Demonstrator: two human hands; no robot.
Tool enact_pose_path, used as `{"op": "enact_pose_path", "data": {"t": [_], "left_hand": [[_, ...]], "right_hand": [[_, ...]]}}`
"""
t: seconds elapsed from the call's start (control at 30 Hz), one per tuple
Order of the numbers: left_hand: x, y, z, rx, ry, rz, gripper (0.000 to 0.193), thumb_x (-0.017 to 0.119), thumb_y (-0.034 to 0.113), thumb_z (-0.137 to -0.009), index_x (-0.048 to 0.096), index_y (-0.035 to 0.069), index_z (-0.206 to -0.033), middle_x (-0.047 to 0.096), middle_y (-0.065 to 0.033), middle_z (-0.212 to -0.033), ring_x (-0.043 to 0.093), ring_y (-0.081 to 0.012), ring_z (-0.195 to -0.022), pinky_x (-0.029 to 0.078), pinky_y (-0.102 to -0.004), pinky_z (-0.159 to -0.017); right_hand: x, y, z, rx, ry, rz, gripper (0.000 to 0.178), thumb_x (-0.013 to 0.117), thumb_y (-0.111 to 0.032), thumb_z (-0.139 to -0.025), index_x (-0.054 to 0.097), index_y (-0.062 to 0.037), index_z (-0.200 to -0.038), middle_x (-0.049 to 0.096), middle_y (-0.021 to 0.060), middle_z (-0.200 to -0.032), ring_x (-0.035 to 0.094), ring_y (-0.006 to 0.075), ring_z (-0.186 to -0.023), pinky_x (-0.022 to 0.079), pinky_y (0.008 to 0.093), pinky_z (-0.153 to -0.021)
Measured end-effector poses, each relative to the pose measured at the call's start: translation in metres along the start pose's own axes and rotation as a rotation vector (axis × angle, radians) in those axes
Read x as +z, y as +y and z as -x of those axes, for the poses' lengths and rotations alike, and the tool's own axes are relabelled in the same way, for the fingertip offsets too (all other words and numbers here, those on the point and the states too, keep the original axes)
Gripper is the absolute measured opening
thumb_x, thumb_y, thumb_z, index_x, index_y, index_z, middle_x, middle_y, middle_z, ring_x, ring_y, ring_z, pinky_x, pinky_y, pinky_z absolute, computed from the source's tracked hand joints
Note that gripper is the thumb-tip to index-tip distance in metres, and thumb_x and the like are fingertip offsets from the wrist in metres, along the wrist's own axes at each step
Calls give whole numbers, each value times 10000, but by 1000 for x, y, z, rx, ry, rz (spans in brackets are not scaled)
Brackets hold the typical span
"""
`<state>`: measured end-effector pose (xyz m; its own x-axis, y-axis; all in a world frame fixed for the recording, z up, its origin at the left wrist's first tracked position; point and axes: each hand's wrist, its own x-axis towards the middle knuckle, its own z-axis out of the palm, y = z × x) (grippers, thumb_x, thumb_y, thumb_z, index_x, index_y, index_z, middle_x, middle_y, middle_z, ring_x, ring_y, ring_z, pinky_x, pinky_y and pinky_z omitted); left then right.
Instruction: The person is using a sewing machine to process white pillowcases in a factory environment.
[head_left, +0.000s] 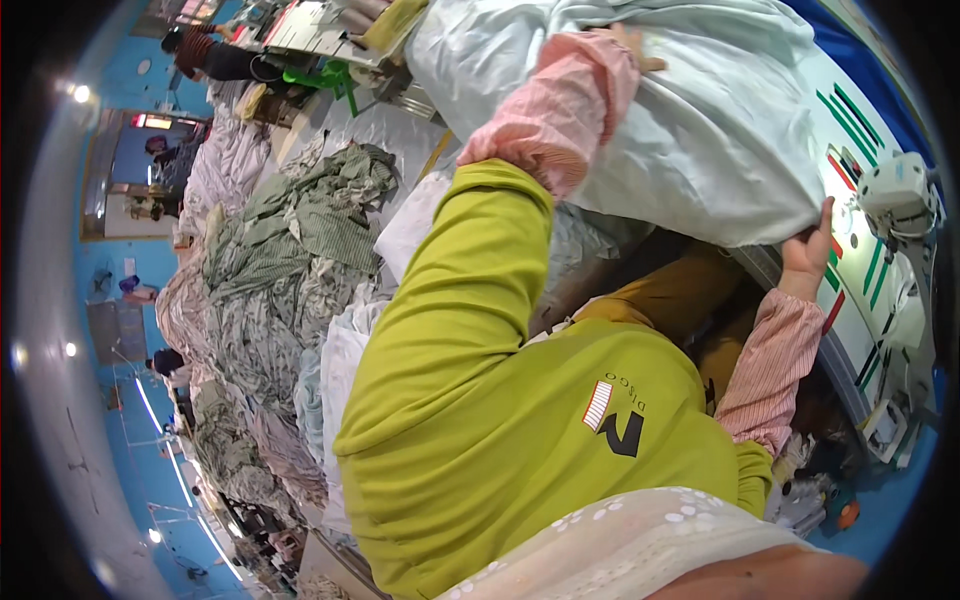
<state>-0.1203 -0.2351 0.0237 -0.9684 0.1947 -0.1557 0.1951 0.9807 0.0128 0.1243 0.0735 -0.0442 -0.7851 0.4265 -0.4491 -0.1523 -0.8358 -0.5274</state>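
A large pale white cloth (700, 150) spreads in loose folds over the work table and hangs past its near edge. Lying on the far part of this cloth is my left hand (636, 50), fingers apart, the arm stretched forward in a pink striped sleeve cover. At the cloth's right corner, my right hand (806, 258) pinches the edge, with one finger pointing up along it; the other fingers are partly hidden. Just beyond the right hand stands a white sewing machine (892, 200), on a white table top (850, 235) with green, red and black stripes.
To my left rises a big heap of crumpled green striped and patterned fabric (300, 225). A green plastic stool or frame (325, 80) stands at the far left. Other people (205, 52) are in the background. A dark table edge (835, 370) runs beside my right forearm.
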Motion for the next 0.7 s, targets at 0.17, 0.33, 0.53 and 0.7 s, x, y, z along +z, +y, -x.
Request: {"op": "enact_pose_path", "data": {"t": [0.17, 0.33, 0.53, 0.7], "left_hand": [[-18, -83, 53, -100, -18, -57, 778, 563, 688, -838, 463, 226, -1456, 462, -136, -1463, 468, -423, -1305, 396, -549, -1058], [-20, -25, 67, 193, 30, -24, 702, 570, 649, -849, 503, 214, -1396, 503, -129, -1400, 501, -411, -1252, 418, -538, -1017], [-6, 81, 75, 592, 38, 37, 612, 579, 601, -863, 551, 199, -1323, 552, -122, -1325, 540, -396, -1188, 443, -525, -967], [2, 87, 59, 587, 40, 8, 540, 586, 562, -874, 590, 187, -1262, 592, -115, -1263, 574, -383, -1134, 465, -513, -925]], "right_hand": [[45, 72, 55, 300, -855, -225, 448, 733, -184, -920, 571, -73, -1322, 612, 75, -1307, 560, 208, -1231, 451, 431, -1072], [62, 100, 88, 10, -455, 70, 394, 676, -117, -951, 564, -82, -1327, 606, 56, -1283, 562, 206, -1217, 459, 418, -1057], [-26, 94, 173, -120, -402, 755, 441, 681, -99, -918, 547, -51, -1335, 596, 75, -1304, 564, 216, -1216, 450, 395, -1055], [-113, 48, 261, 6, -460, 845, 547, 745, -102, -849, 531, -23, -1347, 606, 93, -1299, 578, 222, -1200, 449, 382, -1041]]}}
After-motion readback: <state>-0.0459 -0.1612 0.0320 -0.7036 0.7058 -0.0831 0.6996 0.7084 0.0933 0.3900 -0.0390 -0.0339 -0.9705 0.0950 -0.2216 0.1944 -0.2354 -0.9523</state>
